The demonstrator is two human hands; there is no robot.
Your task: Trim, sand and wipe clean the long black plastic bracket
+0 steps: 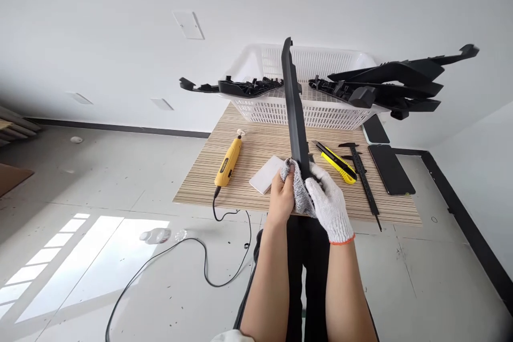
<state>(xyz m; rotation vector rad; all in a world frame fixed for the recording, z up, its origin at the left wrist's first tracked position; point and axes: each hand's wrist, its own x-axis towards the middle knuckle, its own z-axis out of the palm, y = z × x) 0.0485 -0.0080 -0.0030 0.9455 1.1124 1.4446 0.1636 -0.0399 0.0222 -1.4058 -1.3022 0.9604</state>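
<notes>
A long black plastic trim piece (295,112) stands tilted up over the table's front part, its far end reaching above the basket. My bare left hand (281,195) grips a grey cloth (301,195) and presses it against the near end of the trim piece. On the other side, my right hand (329,203), in a white knitted glove with an orange cuff, is closed around that same near end. Its fingertips are partly hidden behind the piece. Just left of the cloth lies a flat pale block (265,175).
A white plastic basket (272,115) with several black trim pieces (385,83) sticking out stands at the back of the striped table (196,181). On the table lie a yellow rotary tool (229,163) with a cord, a utility knife (336,162), a caliper (363,176) and a phone (391,169).
</notes>
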